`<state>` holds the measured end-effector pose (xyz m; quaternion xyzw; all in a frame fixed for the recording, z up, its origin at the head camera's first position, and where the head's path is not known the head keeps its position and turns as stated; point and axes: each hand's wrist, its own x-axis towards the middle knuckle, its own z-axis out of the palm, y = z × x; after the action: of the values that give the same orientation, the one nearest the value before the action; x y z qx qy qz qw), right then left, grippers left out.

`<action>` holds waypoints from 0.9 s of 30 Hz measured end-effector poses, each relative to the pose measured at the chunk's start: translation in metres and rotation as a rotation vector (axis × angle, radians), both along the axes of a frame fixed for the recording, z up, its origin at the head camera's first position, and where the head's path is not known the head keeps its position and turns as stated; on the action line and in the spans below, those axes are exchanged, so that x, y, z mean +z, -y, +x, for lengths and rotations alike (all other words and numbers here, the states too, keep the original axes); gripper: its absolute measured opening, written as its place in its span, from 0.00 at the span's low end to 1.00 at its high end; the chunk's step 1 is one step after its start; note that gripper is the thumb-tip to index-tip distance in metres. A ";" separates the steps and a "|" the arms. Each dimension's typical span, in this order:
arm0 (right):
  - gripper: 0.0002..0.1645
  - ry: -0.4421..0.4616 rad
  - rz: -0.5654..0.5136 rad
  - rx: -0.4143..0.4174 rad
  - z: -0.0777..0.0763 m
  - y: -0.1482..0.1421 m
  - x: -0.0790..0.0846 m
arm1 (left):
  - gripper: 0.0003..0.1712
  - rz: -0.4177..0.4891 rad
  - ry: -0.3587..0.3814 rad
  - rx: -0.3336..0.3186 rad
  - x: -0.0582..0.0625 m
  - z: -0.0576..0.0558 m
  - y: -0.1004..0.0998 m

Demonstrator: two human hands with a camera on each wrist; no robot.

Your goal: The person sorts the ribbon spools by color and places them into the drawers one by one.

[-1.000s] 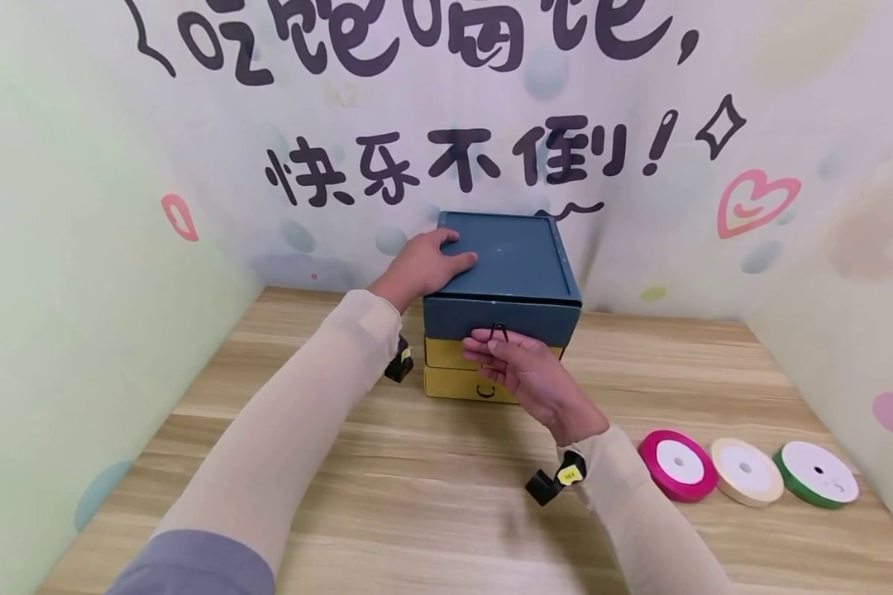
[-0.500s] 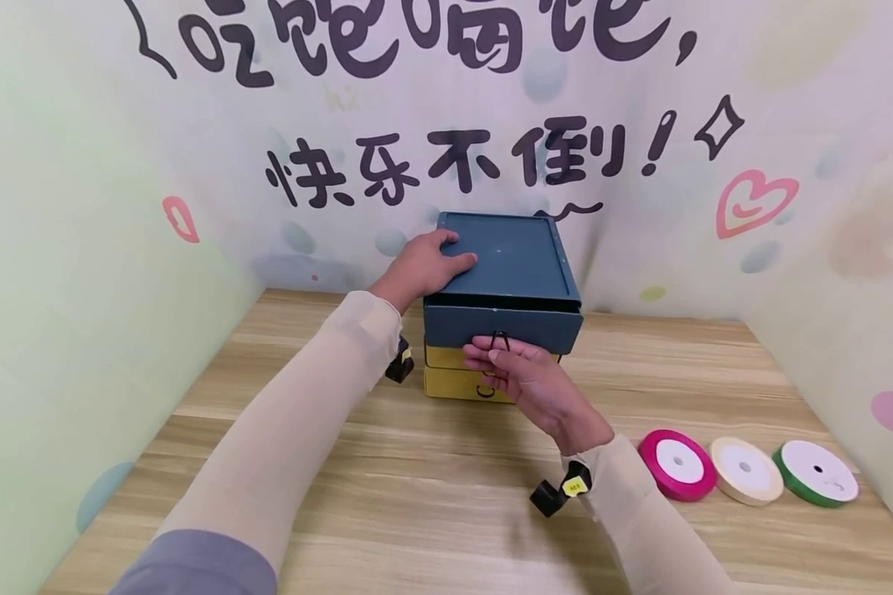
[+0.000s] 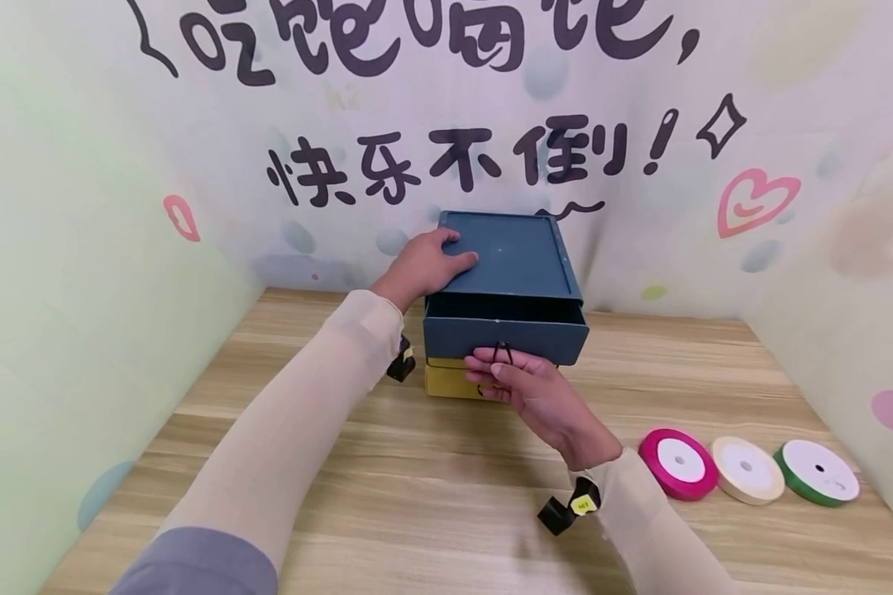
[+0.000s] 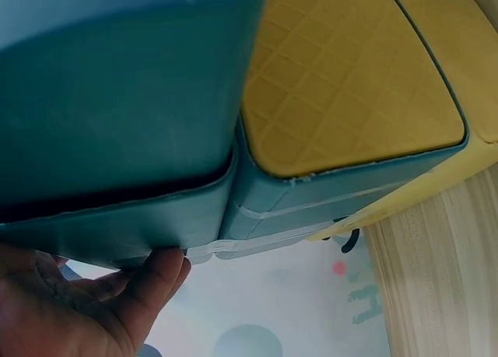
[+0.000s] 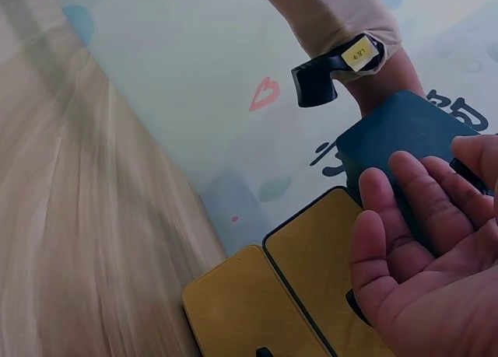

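A small drawer cabinet with a blue top stands against the back wall. Its blue top drawer is pulled partway out, with a dark gap behind the front. My right hand holds the drawer's black loop handle, fingers hooked into it and thumb alongside. Flat on the left side of the cabinet top rests my left hand, thumb and fingers spread; the left wrist view shows this hand at the cabinet's edge. Below, yellow drawers are closed and partly hidden by the right hand.
On the wooden table, right of my right forearm, lie three ribbon spools in a row: magenta, cream and green. Printed walls enclose the back and both sides.
My right hand has drawn the blue drawer forward, toward me, and the gap behind its front has widened. The left hand has stayed on the cabinet top.
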<state>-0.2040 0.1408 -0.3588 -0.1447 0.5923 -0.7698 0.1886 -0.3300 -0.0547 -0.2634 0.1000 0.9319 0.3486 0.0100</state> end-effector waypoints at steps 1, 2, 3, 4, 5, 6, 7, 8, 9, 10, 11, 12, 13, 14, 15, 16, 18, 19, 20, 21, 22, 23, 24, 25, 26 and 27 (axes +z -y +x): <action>0.22 -0.005 0.000 0.002 0.001 0.000 0.000 | 0.37 0.001 -0.002 -0.001 0.000 0.000 0.000; 0.22 -0.010 0.002 0.002 0.002 0.000 0.000 | 0.37 0.000 -0.003 -0.003 0.000 0.000 0.000; 0.22 -0.014 0.005 0.004 0.003 0.000 0.000 | 0.37 0.002 -0.003 -0.003 0.000 0.000 0.000; 0.22 -0.018 0.009 0.006 0.004 0.000 -0.001 | 0.37 0.003 0.000 -0.002 0.001 0.000 0.000; 0.23 -0.019 0.012 0.009 0.004 0.000 -0.001 | 0.37 0.004 0.005 -0.001 0.001 0.000 0.000; 0.23 -0.020 0.016 0.011 0.005 -0.001 -0.001 | 0.37 0.003 0.007 0.000 0.001 0.000 0.000; 0.23 -0.021 0.019 0.014 0.006 -0.001 -0.001 | 0.37 0.002 0.011 0.002 0.001 0.001 0.000; 0.23 -0.021 0.022 0.015 0.007 -0.001 -0.001 | 0.37 0.001 0.014 0.004 0.001 0.001 0.000; 0.23 -0.024 0.023 0.018 0.008 -0.001 -0.002 | 0.37 0.000 0.015 0.006 0.001 0.001 0.001; 0.23 -0.022 0.025 0.018 0.009 -0.001 -0.002 | 0.37 -0.001 0.014 0.005 0.001 0.001 0.000; 0.23 -0.021 0.028 0.016 0.009 -0.001 -0.002 | 0.37 -0.002 0.012 0.005 0.001 0.001 0.000; 0.23 -0.020 0.031 0.014 0.010 -0.001 -0.003 | 0.37 -0.002 0.010 0.004 0.001 0.001 0.000; 0.23 -0.018 0.033 0.013 0.011 -0.001 -0.003 | 0.37 0.000 0.010 0.004 0.001 0.001 0.000; 0.23 -0.017 0.034 0.012 0.012 -0.001 -0.003 | 0.37 0.000 0.010 0.004 0.002 0.001 0.000; 0.23 -0.017 0.036 0.011 0.012 -0.001 -0.003 | 0.37 0.001 0.010 0.004 0.002 0.001 -0.001; 0.23 -0.015 0.036 0.009 0.013 -0.001 -0.004 | 0.37 0.001 0.012 0.005 0.002 0.001 -0.001; 0.23 -0.022 0.029 0.014 0.015 -0.001 -0.004 | 0.37 0.001 0.015 0.007 0.002 0.001 0.000; 0.23 -0.026 0.025 0.017 0.016 -0.001 -0.004 | 0.37 0.000 0.016 0.008 0.002 0.001 0.000; 0.23 -0.030 0.022 0.018 0.017 -0.001 -0.005 | 0.37 0.000 0.015 0.008 0.002 0.001 0.000; 0.23 -0.032 0.022 0.017 0.018 -0.001 -0.005 | 0.37 0.002 0.013 0.007 0.002 0.001 0.000; 0.23 -0.036 0.021 0.019 0.019 -0.001 -0.005 | 0.37 0.002 0.013 0.007 0.002 0.001 0.000; 0.23 -0.040 0.021 0.020 0.020 -0.001 -0.005 | 0.37 0.001 0.012 0.006 0.002 0.001 0.000; 0.23 -0.043 0.023 0.020 0.021 -0.001 -0.006 | 0.36 0.005 0.010 0.006 0.002 0.001 0.000; 0.23 -0.044 0.027 0.019 0.022 -0.001 -0.006 | 0.36 0.007 0.009 0.005 0.002 0.001 0.000; 0.23 -0.045 0.031 0.020 0.022 -0.001 -0.006 | 0.36 0.009 0.009 0.004 0.002 0.001 0.001; 0.23 -0.046 0.035 0.021 0.023 -0.001 -0.006 | 0.36 0.011 0.010 0.003 0.002 0.001 0.001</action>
<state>-0.1813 0.1421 -0.3651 -0.1651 0.6083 -0.7539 0.1853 -0.3286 -0.0554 -0.2614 0.0969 0.9300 0.3543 0.0138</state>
